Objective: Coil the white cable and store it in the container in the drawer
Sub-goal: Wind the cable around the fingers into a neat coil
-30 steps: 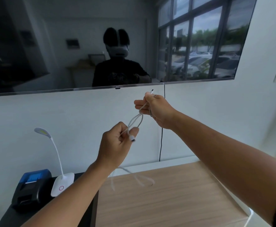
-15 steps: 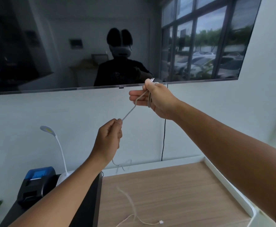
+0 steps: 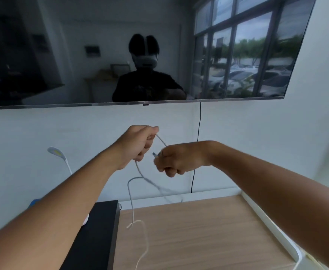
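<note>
Both hands hold the white cable (image 3: 131, 193) in the air in front of the wall. My left hand (image 3: 138, 143) is closed around a stretch of it, higher up. My right hand (image 3: 176, 158) is fisted just to the right and lower, with the cable's plug end sticking out of its fingers toward the left hand. A short arc of cable links the two hands. From the left hand the rest hangs down in a loose loop and trails onto the wooden tabletop (image 3: 198, 234). No drawer or container is in view.
A large dark TV screen (image 3: 81, 55) fills the wall above, with a thin black cord (image 3: 196, 152) hanging below it. A black box (image 3: 97, 236) stands left of the wooden top, a white desk lamp (image 3: 57, 153) behind my left forearm. A white rim (image 3: 273, 227) edges the table's right side.
My right hand dropped from beside the TV's lower edge to below my left hand's level; my left hand rose. The taut cable between them is now a slack arc, and the hanging loop swung.
</note>
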